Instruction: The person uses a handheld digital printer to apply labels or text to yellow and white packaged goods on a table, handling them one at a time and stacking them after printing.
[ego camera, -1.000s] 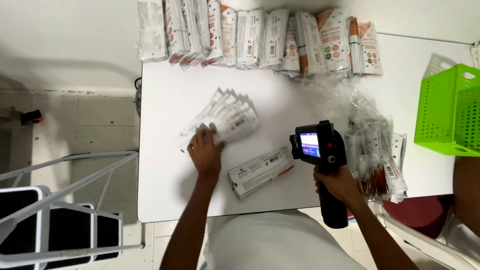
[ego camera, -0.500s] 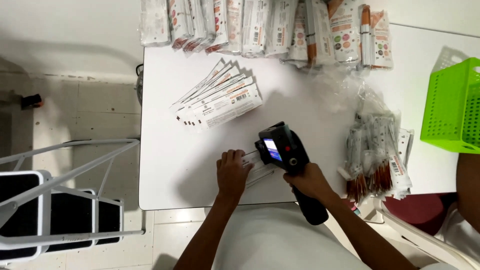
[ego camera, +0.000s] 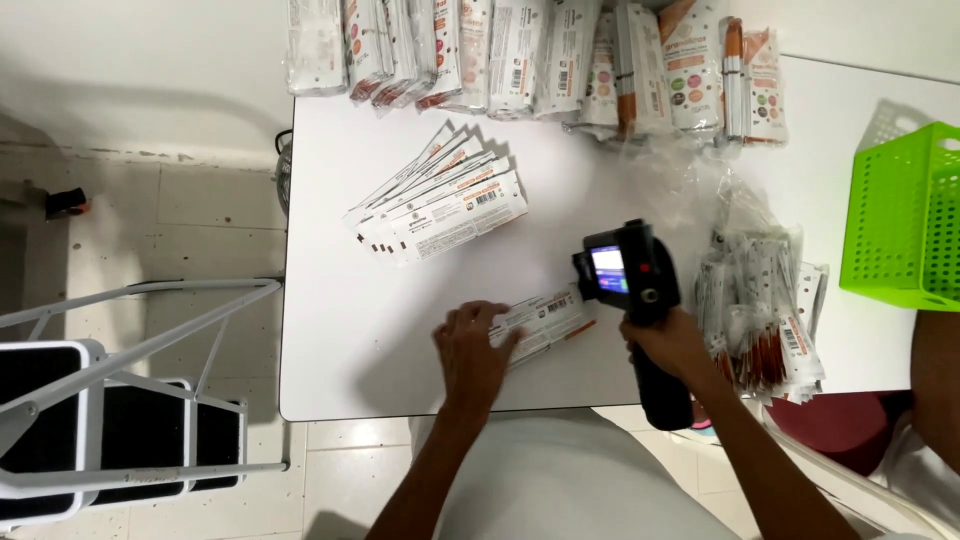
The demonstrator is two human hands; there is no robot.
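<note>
grey metal step ladder (ego camera: pixel 110 400) left of the white bench (ego camera: pixel 340 340). fanned stack of flat white printed sachets (ego camera: pixel 440 205) upper left. left hand (ego camera: pixel 472 352) lies flat, fingers spread, pinning a single white sachet with orange strip (ego camera: pixel 545 322) near the front edge. right hand (ego camera: pixel 672 345), fingers clamped on a black handheld scanner-style gun with lit screen (ego camera: pixel 632 290), nose at the sachet's right end. keep the sachet flat, gun square. green plastic basket (ego camera: pixel 905 215) far right.

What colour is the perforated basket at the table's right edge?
Bright lime green; the basket shows clearly in the head view.
</note>
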